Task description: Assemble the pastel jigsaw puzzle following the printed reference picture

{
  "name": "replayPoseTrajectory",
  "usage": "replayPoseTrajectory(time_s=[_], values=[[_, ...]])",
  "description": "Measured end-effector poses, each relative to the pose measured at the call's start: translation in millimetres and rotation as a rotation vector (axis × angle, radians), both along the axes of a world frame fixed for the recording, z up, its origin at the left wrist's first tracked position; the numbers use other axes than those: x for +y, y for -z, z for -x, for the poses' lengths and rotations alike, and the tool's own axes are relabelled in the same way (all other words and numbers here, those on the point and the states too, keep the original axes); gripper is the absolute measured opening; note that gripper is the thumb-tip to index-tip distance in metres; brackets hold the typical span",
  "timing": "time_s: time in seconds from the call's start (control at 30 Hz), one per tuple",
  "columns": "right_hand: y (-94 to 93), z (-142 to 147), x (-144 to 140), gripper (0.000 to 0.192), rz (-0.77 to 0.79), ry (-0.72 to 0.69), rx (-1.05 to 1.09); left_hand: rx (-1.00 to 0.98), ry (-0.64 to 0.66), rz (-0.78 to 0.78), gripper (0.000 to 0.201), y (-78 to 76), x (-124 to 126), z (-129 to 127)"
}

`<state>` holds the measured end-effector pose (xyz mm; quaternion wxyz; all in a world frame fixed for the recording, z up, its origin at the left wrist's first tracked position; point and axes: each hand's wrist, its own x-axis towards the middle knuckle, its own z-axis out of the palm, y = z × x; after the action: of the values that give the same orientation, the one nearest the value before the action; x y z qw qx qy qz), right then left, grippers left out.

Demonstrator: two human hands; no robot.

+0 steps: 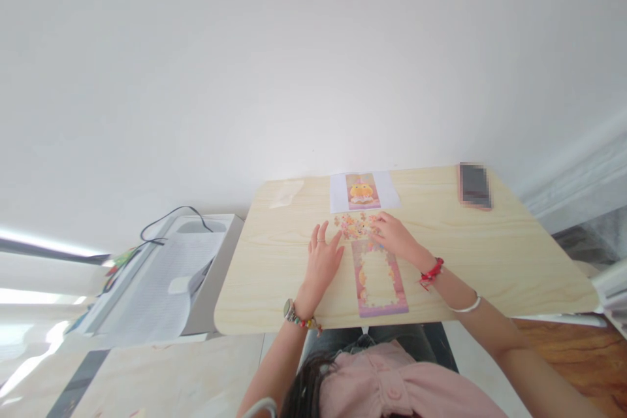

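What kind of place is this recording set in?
Probably a home room or small office corner: a light wooden table against a plain white wall, with a jigsaw puzzle under both hands, a phone, and wood flooring.

Both hands lie forward, left hand [323, 260] flat, right hand [394, 235] curled.

puzzle frame [379, 277] on table [514, 255] near front edge | loose puzzle pieces [355, 225] just behind frame | reference picture sheet [363, 191] behind pieces, at wall | phone [474, 185] far right back | plastic bag [287, 193] left back
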<state>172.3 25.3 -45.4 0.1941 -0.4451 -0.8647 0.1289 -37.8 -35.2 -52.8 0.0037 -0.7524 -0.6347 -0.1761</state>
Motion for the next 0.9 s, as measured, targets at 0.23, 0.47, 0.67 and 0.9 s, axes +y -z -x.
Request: replayPoseTrajectory(time_s=[0.23, 0.47, 0.67, 0.9], values=[[0.7, 17.2, 9.3, 0.014, -0.024, 0.02, -0.159, -0.021, -0.003, 0.003, 0.03, 3.8, 0.1, 7.6], [-0.5, 11.1, 6.3, 0.014, -0.013, 0.022, -0.136, -0.03, -0.033, 0.037, 0.029, 8.7, 4.9, 9.4], [-3.9, -2.3, 17.3, 0.018, 0.033, 0.047, 0.023, -0.037, -0.035, 0.053, 0.03, 6.7, 9.5, 5.6], [-3.1, -22.0, 26.9, 0.019, 0.046, 0.099, 0.044, -0.01, -0.086, 0.078, 0.029, 5.0, 22.0, 10.6]])
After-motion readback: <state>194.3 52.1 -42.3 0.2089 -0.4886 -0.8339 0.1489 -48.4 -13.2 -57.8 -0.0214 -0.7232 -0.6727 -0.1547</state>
